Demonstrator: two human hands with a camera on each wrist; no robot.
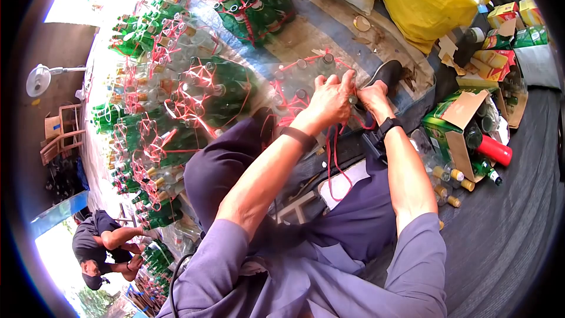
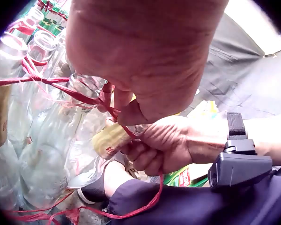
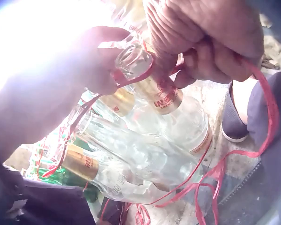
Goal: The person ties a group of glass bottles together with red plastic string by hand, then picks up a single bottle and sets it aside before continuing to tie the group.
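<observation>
Red plastic twine [image 2: 77, 95] loops around the necks of clear glass bottles [image 2: 47, 164] grouped in front of me. My left hand [image 1: 329, 103] pinches the twine beside the mouth of a bottle with a gold neck label [image 3: 166, 99]. Close against that same neck, my right hand [image 1: 375, 97] has its fingers curled around the twine. A loose length of twine [image 3: 269, 105] trails down from the right hand, past my trouser leg. The left hand's fingertips are partly hidden in the left wrist view.
Bundles of green bottles [image 1: 256, 9] and clear ones stand to the left and ahead. Open cartons [image 1: 456, 126] with bottles and a red cylinder [image 1: 494, 151] lie at the right. A yellow sack [image 1: 426, 6] is ahead right. Another person [image 1: 100, 247] crouches at the far left.
</observation>
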